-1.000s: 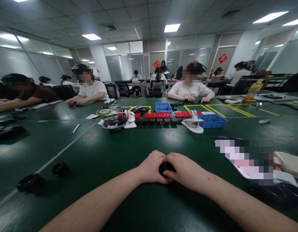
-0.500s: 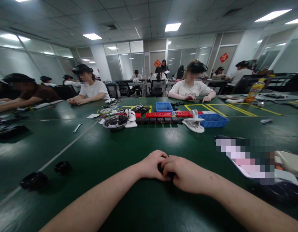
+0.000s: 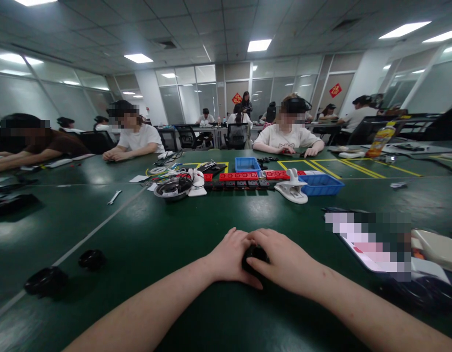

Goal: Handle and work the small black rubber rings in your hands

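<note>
Both of my hands are wrapped round one small black part at the front middle of the green table [image 3: 196, 220]. Only a dark, rounded, glossy piece of the black part [image 3: 256, 255] shows between the fingers; its kind cannot be made out. My left hand [image 3: 231, 256] closes on its left side, thumb underneath. My right hand [image 3: 281, 256] curves over its top and right, its fingers meeting those of the left hand. Off to the left lie two black ring-shaped parts, a larger ring [image 3: 46, 282] and a smaller ring [image 3: 91, 260].
Ahead lie a metal bowl of cables [image 3: 172, 188], a white clamp [image 3: 292, 187], red blocks [image 3: 238, 176] and a blue bin [image 3: 323, 185]. A wrench [image 3: 114, 197] is at left, a phone [image 3: 365, 244] at right. Co-workers sit across the table.
My right hand has lifted and spread a little, its thumb now apart from its fingers, so more of the black part shows. The left thumb has slid lower. The view has shifted slightly.
</note>
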`<state>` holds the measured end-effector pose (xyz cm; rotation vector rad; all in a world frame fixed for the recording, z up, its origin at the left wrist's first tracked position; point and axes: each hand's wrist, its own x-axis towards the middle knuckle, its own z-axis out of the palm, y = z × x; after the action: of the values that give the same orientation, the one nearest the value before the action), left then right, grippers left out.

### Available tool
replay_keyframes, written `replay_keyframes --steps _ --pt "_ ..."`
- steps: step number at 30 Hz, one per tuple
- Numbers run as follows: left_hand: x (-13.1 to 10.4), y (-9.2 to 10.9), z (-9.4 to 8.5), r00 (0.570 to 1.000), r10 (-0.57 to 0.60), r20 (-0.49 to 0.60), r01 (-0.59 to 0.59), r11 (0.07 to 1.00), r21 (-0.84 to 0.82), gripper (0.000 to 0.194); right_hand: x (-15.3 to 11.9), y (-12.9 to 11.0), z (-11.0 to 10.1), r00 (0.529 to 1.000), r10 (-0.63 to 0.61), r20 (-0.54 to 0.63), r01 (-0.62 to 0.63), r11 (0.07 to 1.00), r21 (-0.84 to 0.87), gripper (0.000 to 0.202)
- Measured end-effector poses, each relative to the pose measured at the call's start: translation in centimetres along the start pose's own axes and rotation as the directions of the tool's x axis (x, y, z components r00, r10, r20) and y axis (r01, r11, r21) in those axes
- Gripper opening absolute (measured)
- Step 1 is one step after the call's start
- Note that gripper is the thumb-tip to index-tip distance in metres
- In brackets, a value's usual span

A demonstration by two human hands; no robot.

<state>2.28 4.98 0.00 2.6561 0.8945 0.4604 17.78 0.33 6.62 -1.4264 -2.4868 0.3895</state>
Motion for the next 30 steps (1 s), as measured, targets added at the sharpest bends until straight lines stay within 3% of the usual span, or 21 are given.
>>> replay_keyframes --steps 6,15,20,23,26,30 --pt "0.1 0.7 0.1 0.998 0.001 -0.068 0.009 0.989 0.145 0.067 0.1 0.1 1.2 0.984 0.179 -0.015 -0.180 0.976 -0.120 0.026" --pt "0.3 0.3 0.7 0.998 -0.017 -0.057 0.022 0.996 0.081 0.051 0.4 0.0 1.0 0.974 0.216 0.064 -0.206 0.970 -0.132 0.022" --pt "0.4 0.0 0.4 0.999 -0.011 -0.036 0.011 1.000 -0.020 0.052 0.5 0.4 0.7 0.985 0.133 0.112 -0.127 0.990 -0.059 0.024" --pt "0.3 -0.2 0.2 1.000 0.011 -0.018 -0.013 0.997 -0.080 0.048 0.4 0.7 0.2 0.990 0.016 0.140 -0.017 1.000 0.010 0.025" --pt "0.2 -0.5 0.1 0.999 0.045 0.010 -0.044 0.992 -0.121 0.047 0.1 0.9 -0.3 0.978 -0.130 0.165 0.117 0.989 0.090 0.030" --pt "0.2 -1.0 -0.1 0.996 0.066 0.066 -0.056 0.988 -0.144 0.043 0.0 0.9 -0.7 0.958 -0.203 0.205 0.173 0.973 0.156 0.038"
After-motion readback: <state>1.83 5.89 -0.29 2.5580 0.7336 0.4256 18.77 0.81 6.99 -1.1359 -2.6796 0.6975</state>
